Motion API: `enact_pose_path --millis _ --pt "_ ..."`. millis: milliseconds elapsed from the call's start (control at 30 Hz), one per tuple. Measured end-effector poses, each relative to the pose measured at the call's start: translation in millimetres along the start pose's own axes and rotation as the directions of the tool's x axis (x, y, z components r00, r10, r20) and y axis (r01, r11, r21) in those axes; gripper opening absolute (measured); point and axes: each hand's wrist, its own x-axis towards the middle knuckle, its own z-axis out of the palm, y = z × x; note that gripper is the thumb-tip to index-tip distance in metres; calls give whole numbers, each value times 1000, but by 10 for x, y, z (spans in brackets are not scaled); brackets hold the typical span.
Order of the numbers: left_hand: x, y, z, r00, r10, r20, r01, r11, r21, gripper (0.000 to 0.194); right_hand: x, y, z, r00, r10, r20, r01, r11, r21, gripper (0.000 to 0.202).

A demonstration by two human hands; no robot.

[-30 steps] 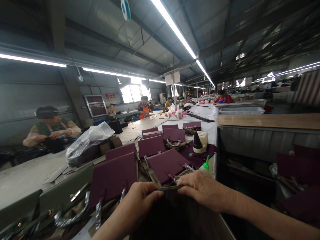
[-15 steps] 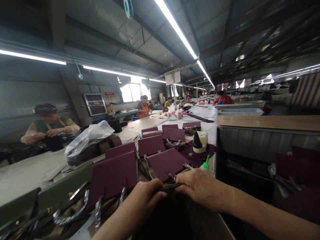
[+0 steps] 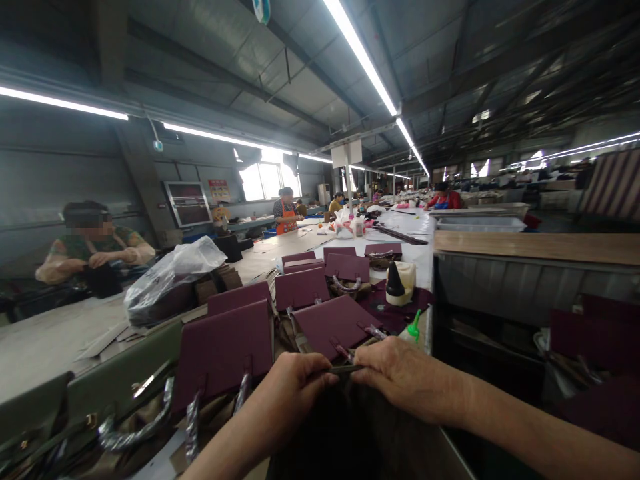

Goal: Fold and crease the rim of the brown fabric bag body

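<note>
Left grip (image 3: 296,381), right grip (image 3: 400,373) closed on strip (image 3: 345,369)

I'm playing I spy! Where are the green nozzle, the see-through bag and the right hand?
Green nozzle (image 3: 414,327), head view, its middle.
See-through bag (image 3: 171,277), head view, its side.
Right hand (image 3: 395,368), head view, its back.

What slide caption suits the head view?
Left hand and right hand pinch a thin edge near burgundy flaps.

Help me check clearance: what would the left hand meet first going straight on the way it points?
Likely the right hand, pinching the same brownish edge as the left hand, though depth is unclear.
</note>
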Motion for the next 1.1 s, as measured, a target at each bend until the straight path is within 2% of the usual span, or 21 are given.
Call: enact_pose_path --millis 300,567,700,867,1100 --pt "65 -68 -16 999 0 51 7 992 -130 26 11 29 -1 1000 11 14 -12 993 117 26" --pt "173 -157 -52 996 5 87 16 970 -242 22 69 85 16 1000 15 2 -15 991 130 26" --pt "196 -162 -57 997 14 82 7 968 -251 24 62 87 21 1000 2 -21 1 992 128 27" --pt "157 -143 -58 997 36 62 -20 973 -229 28 6 61 21 998 -6 -65 14 993 115 39" --pt "21 -101 -63 997 70 20 -65 981 -181 45 7 36 72 993 37 -113 -24 993 115 41"
